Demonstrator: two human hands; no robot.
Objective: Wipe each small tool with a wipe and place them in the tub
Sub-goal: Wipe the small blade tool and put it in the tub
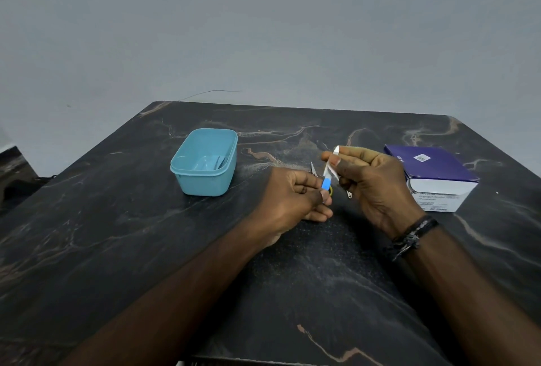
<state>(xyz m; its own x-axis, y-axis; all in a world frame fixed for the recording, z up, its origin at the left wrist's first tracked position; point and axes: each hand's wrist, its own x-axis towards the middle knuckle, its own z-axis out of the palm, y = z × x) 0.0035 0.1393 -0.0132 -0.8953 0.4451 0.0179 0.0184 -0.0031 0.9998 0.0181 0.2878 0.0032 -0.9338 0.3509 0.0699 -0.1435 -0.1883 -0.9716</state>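
My left hand (292, 198) pinches the blue end of a small tool (325, 183) just above the dark marbled table (146, 248). My right hand (369, 187) pinches a white wipe (332, 166) folded round the tool's upper part. Under the hands lie small scissors (313, 169) with a yellow loop and a thin metal tool (349, 194), both partly hidden. The light blue tub (205, 162) stands to the left of my hands, with some small things on its floor.
A purple and white box of alcohol swabs (433, 178) sits at the right, close to my right hand. A beaded bracelet (409, 236) is on my right wrist. The table's far edge meets a plain grey wall.
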